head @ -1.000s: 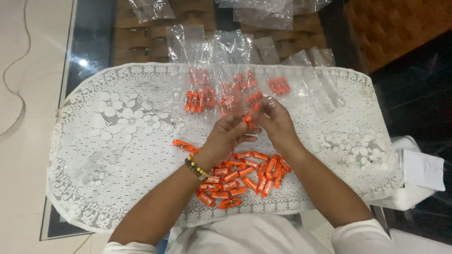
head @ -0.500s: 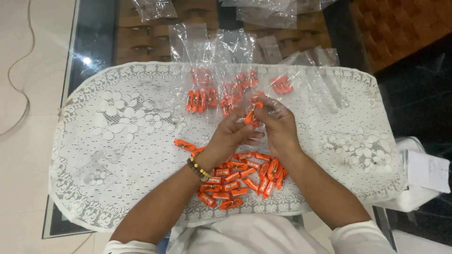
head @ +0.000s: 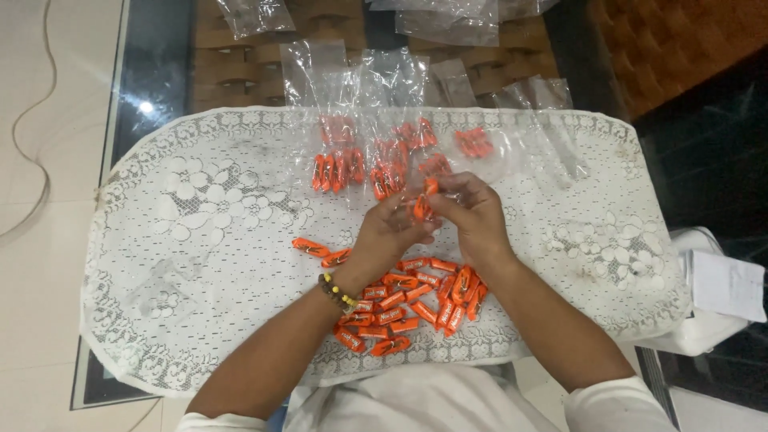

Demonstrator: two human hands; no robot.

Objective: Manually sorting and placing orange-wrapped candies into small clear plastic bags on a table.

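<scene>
Where the lace cloth (head: pixel 200 240) covers the glass tabletop (head: pixel 156 72), a loose heap of orange sweets (head: pixel 408 308) lies near the person's body, between the two forearms, with two strays (head: pixel 320 252) just left of the left wrist. Beyond the hands, clear bags (head: pixel 376 164) lie in a row on the cloth, each with a few orange sweets inside, and empty bags (head: pixel 452 20) rest farther off on the glass. A white paper (head: pixel 724 284) sits off the cloth at the right edge, and a thin cord (head: pixel 36 136) runs over the pale floor on the left. Nothing lies between the hands and the heap. Both hands meet above the cloth, just short of the filled bags: the left hand (head: pixel 388 236), a beaded bracelet (head: pixel 336 292) at its wrist, pinches a sweet (head: pixel 422 208) in its fingertips, and the right hand (head: pixel 472 212) curls in from the other side, its grip closed on a second sweet (head: pixel 431 186) held just above the first
</scene>
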